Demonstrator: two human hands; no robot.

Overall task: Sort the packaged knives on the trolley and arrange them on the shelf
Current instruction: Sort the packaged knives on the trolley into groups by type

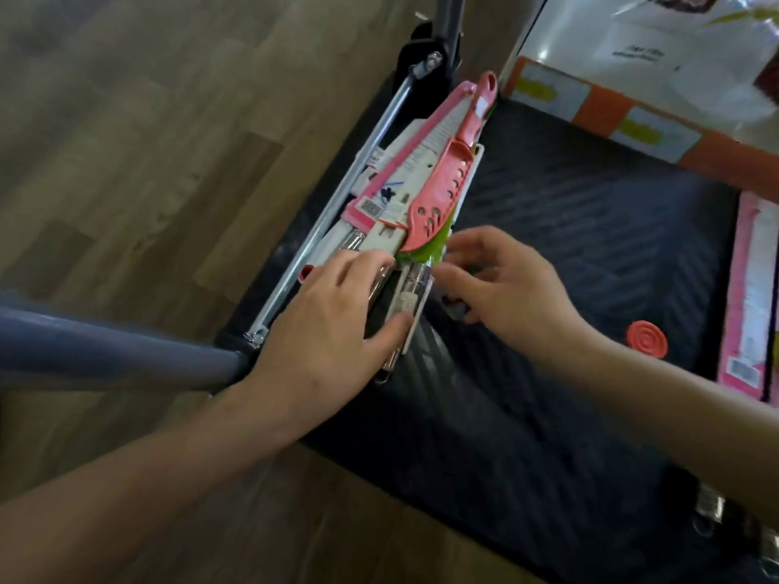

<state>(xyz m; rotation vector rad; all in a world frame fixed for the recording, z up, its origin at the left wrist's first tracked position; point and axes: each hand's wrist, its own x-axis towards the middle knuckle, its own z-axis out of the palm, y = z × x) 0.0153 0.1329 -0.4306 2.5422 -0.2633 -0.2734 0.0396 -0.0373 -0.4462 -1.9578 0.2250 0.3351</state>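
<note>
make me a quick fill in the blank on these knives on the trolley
1. The top knife is ____.
2. The lower knife peeking out under it is ____.
3. The pile lies on the trolley's ____ deck.
4. The hand gripping the pile's near end is the person's ____.

Missing words: pink; green; black; left

The trolley, black and ribbed, stands on a wooden floor; packaged knives are piled along its railed edge, a pink pack opposite.
</note>
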